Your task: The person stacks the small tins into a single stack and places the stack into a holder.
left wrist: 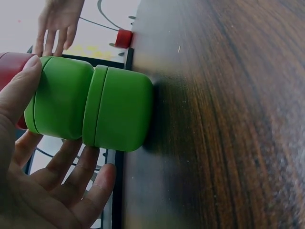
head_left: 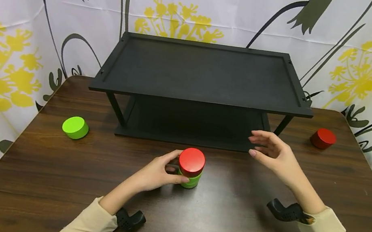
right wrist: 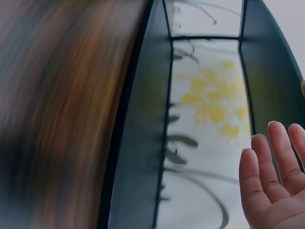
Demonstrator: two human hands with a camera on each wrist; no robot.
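Note:
A stack of round lidded containers stands on the table in front of the shelf. At its top is a red container (head_left: 192,161), with two green containers (left wrist: 116,109) below it. My left hand (head_left: 162,171) holds the stack from the left, thumb (left wrist: 26,78) at the seam between red and green and fingers on the opposite side of the green ones. Over the table, near the shelf's front right corner, my right hand (head_left: 270,150) hovers with loosely bent fingers and nothing in it. Its palm and several fingers (right wrist: 252,171) show in the right wrist view.
A black two-tier shelf (head_left: 204,74) stands at the back of the table (head_left: 226,225). Left of it lies a bright green round container (head_left: 75,127); to its right sits a small red one (head_left: 323,138). A flowered curtain (head_left: 95,14) hangs behind.

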